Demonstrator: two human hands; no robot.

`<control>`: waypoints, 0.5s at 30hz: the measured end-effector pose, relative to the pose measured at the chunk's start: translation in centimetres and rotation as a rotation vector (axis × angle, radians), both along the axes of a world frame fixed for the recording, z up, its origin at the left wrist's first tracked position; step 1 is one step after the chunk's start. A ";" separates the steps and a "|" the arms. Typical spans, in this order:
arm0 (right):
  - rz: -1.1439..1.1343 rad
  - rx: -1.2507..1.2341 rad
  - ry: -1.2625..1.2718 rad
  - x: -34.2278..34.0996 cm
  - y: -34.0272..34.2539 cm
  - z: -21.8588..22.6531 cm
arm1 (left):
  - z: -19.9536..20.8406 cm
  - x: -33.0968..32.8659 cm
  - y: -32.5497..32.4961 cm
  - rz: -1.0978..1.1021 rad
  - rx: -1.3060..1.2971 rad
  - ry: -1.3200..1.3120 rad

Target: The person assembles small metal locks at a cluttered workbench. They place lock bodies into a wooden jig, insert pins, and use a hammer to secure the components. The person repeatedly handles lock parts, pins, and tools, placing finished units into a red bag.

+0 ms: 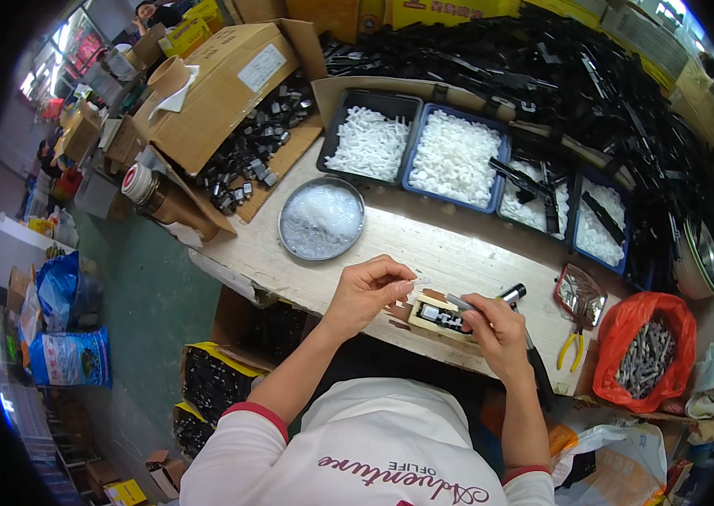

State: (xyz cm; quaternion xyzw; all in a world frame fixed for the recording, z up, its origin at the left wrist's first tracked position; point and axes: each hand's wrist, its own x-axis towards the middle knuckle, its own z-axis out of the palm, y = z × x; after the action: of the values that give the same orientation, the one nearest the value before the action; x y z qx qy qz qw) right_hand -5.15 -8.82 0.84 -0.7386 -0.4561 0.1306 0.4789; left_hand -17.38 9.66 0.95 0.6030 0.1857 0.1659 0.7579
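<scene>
My left hand (374, 288) is raised just left of a cream block-shaped holder (416, 319), thumb and forefinger pinched on a small clear plastic piece (423, 282). In the holder sits a black part with pale pieces (440, 317). My right hand (496, 327) is closed around a slim grey rod-like thing (459, 301), its end above the holder; its exact kind is unclear. Just beyond that hand lies a black cylinder with a silvery end (513, 293). To the left, a round metal bowl (323, 257) contains many small clear pieces.
Behind stand a black bin (415, 135), a blue bin (450, 201) and others with white parts. Black parts (534, 76) are heaped at the back. On the right are yellow-handled pliers (572, 350) and a red bag (684, 337) of metal pieces. A cardboard box (222, 93) stands back left.
</scene>
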 end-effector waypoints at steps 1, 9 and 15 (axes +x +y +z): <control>-0.001 0.003 0.008 0.0 0.0 -0.2 | -0.2 0.2 -0.4 -0.020 -0.004 0.005; 0.023 0.010 0.043 0.2 -0.2 -0.1 | -0.2 0.9 -1.7 -0.127 -0.004 -0.009; 0.083 0.022 -0.428 0.1 -0.7 0.9 | -0.1 1.4 -1.2 -0.278 -0.144 0.109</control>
State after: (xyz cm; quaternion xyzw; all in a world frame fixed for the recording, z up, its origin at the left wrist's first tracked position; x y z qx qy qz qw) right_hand -5.01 -9.49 1.72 -0.7247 -0.5790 -0.0146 0.3734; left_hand -15.97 8.48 0.81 0.5751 0.1531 0.0127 0.8036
